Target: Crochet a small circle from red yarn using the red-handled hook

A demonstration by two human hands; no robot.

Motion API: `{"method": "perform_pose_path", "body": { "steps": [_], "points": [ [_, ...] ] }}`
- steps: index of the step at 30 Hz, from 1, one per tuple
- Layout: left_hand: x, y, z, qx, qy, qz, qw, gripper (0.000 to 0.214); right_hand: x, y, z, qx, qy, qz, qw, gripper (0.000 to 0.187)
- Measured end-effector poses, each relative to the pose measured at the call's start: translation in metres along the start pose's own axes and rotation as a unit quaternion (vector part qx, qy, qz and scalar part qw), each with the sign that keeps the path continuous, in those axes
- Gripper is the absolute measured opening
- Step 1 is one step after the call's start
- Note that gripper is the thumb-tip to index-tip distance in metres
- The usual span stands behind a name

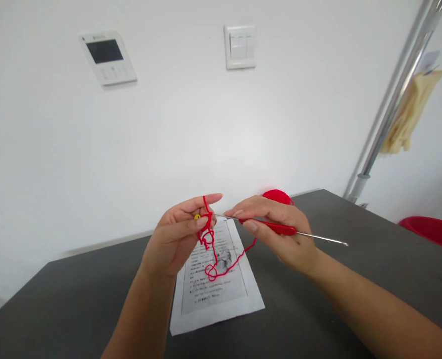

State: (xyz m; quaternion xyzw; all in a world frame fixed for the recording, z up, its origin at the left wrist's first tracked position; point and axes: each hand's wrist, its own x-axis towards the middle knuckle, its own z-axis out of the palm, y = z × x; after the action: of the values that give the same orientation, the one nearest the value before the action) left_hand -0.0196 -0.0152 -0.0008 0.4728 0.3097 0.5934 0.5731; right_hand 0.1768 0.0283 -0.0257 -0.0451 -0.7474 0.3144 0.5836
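The left hand [171, 240] pinches a small piece of red yarn [208, 220] above the paper [228, 301] on the desk [93, 289]; the right hand [295, 245] holds a red-handled hook [288, 230], its end near this piece.

Left fingers [193, 204] pinch red yarn [209, 219]; right fingers [256, 205] grip red-handled hook [285, 229].

Yarn ball [276, 196] lies behind and right of paper [228, 298].

A dark grey table [101, 299] carries a printed sheet [224, 302] and a red yarn ball [276, 196] farther back
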Motion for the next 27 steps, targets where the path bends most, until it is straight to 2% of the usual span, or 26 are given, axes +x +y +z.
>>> {"method": "perform_pose_path", "body": {
  "steps": [3, 5, 7, 12, 14, 16, 19, 23, 25, 27],
  "points": [
    [-0.001, 0.002, 0.002, -0.033, -0.009, -0.005, 0.999, 0.031, -0.001, 0.001, 0.003, 0.108, 0.040, 0.091, 0.989, 0.009],
    [-0.001, 0.002, 0.004, -0.055, -0.011, -0.014, 0.998, 0.028, -0.001, 0.002, 0.003, 0.159, 0.057, 0.127, 0.977, 0.008],
    [-0.001, 0.002, 0.005, -0.073, -0.008, -0.025, 0.997, 0.027, 0.000, 0.003, 0.001, 0.154, 0.046, 0.115, 0.980, 0.008],
    [0.002, 0.003, 0.000, -0.065, -0.013, -0.045, 0.997, 0.026, 0.003, 0.000, -0.010, 0.040, -0.027, 0.023, 0.999, 0.015],
    [0.003, 0.003, -0.002, -0.054, -0.019, -0.051, 0.997, 0.026, 0.004, -0.001, -0.014, 0.029, -0.042, 0.016, 0.999, 0.016],
    [0.004, 0.003, -0.002, -0.039, -0.024, -0.053, 0.998, 0.024, 0.004, -0.001, -0.016, 0.040, -0.040, 0.039, 0.998, 0.012],
    [0.002, 0.003, 0.000, 0.012, -0.021, -0.038, 0.999, 0.020, 0.005, 0.001, -0.013, 0.134, -0.007, 0.115, 0.984, 0.009],
    [-0.001, 0.000, 0.005, 0.096, 0.020, 0.027, 0.995, 0.016, 0.006, 0.008, 0.001, 0.263, 0.049, 0.181, 0.946, 0.016],
    [-0.001, -0.003, 0.009, 0.125, 0.036, 0.046, 0.991, 0.013, 0.004, 0.011, 0.007, 0.259, 0.080, 0.178, 0.946, 0.016],
    [0.000, -0.005, 0.012, 0.133, 0.039, 0.050, 0.989, 0.010, 0.002, 0.015, 0.009, 0.212, 0.101, 0.139, 0.962, 0.013]
  ]
}}
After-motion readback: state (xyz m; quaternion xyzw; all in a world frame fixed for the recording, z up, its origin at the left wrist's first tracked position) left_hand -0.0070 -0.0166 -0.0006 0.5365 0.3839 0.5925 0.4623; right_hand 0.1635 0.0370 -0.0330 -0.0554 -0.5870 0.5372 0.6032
